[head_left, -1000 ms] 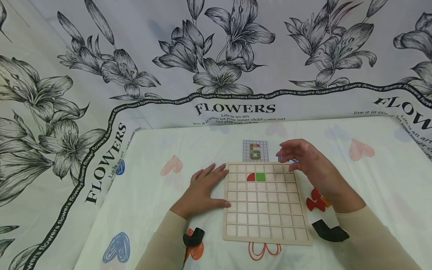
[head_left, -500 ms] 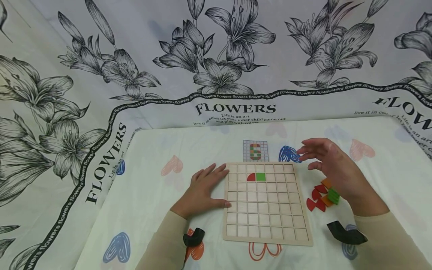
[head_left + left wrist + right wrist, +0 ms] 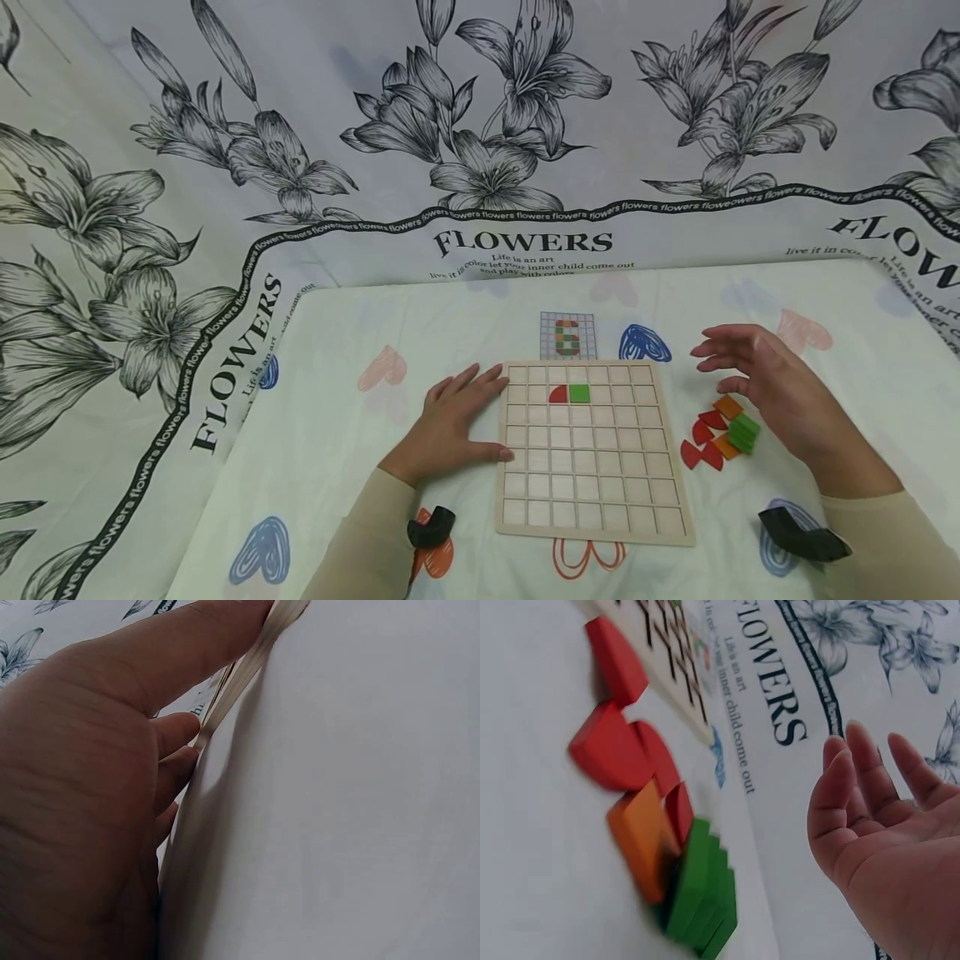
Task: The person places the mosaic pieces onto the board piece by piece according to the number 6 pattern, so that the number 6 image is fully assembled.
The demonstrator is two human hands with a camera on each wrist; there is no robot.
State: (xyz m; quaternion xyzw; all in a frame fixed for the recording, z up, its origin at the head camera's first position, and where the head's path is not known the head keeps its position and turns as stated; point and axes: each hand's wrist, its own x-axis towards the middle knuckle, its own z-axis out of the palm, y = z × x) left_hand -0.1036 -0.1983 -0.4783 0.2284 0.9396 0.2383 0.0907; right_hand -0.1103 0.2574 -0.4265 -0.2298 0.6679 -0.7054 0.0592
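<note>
A wooden grid board [image 3: 585, 462] lies on the table. My left hand [image 3: 453, 425] rests against its left edge, fingers spread and fairly straight; in the left wrist view the thumb [image 3: 202, 645] touches the board's rim [image 3: 251, 667]. Two pieces sit side by side in the second row: a red quarter-circle [image 3: 558, 394] and a green square [image 3: 579, 393]. Right of the board, my right hand [image 3: 780, 400] hovers by a small pile, fingers loosely bent and holding nothing. That pile has red quarter-circles [image 3: 615, 750], orange squares [image 3: 727, 407] and stacked green squares [image 3: 701, 892].
Behind the board lies a small pattern card [image 3: 547, 337] with a coloured figure on a grid. A heart-print cloth [image 3: 360, 442] covers the table. A flower-print curtain [image 3: 300, 100] hangs along the back and left.
My right hand has moved right, away from the board's upper right corner, uncovering the pile and a blue heart print. The left hand and the board stay where they were.
</note>
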